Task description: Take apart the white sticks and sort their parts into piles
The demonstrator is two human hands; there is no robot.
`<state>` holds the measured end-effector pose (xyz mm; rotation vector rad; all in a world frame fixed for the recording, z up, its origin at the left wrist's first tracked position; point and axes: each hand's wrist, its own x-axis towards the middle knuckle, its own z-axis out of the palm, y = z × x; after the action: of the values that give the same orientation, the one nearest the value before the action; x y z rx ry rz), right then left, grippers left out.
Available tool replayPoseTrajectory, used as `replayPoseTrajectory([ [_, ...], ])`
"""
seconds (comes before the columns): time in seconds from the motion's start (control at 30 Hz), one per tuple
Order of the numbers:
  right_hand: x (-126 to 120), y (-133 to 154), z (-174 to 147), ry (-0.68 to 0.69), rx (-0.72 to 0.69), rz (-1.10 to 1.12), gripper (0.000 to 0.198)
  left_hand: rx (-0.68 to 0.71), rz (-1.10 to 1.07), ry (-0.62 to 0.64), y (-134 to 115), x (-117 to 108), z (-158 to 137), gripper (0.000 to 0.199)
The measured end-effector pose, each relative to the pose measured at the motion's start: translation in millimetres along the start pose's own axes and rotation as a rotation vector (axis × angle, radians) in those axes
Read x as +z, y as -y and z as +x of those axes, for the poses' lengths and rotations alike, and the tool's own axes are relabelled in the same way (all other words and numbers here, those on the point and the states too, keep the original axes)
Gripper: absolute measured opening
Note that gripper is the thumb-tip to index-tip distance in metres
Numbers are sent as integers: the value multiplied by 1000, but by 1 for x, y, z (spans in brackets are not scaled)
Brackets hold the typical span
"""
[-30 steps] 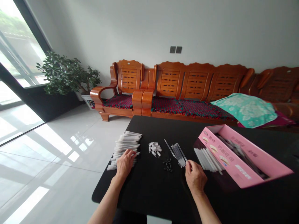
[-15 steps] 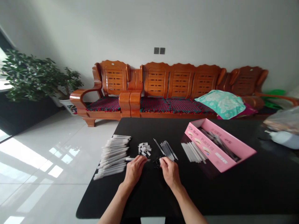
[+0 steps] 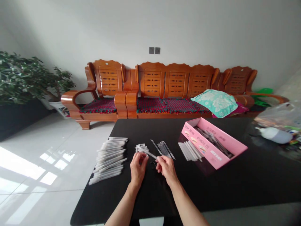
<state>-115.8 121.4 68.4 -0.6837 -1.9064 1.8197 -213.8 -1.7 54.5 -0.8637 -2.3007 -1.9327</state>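
Observation:
My right hand (image 3: 166,169) pinches one end of a slim white pen barrel (image 3: 151,154), which slants up and left towards my left hand. My left hand (image 3: 138,166) is curled beside the barrel, thumb and fingertips close together; whatever is between them is too small to make out. Just beyond it lies a pile of short white pieces (image 3: 142,146), partly covered by the barrel. Small black pieces (image 3: 153,164) lie on the table between my hands. Behind my right hand are thin pen refills (image 3: 166,149) in a loose bundle.
A large stack of white barrels (image 3: 109,160) lies left on the black table (image 3: 223,191). To the right are more pale tubes (image 3: 190,150) beside a pink box (image 3: 217,157) holding dark sticks. A white bulb-shaped object (image 3: 276,135) and a plastic bag (image 3: 279,116) sit far right.
The white barrel has passed from my left hand to my right hand, which has lifted off the black pieces. My left hand has turned upright near the short white pieces. The view has swung slightly right.

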Motion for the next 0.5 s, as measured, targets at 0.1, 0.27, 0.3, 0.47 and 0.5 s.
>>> replayPoseTrajectory([
  [0.1,4,1,0,-16,20,33,45,-214,-264,32,8,4,5,38],
  [0.27,9,1,2,62,5,-4,39,-364,-584,50,11,4,15,47],
  [0.3,10,1,2,74,-2,-15,39,-377,-622,57,10,4,17,46],
  [0.47,12,2,7,157,49,-27,46,-404,-787,72,13,4,20,38],
  [0.5,13,2,7,171,79,-6,50,-412,-810,66,14,4,20,37],
])
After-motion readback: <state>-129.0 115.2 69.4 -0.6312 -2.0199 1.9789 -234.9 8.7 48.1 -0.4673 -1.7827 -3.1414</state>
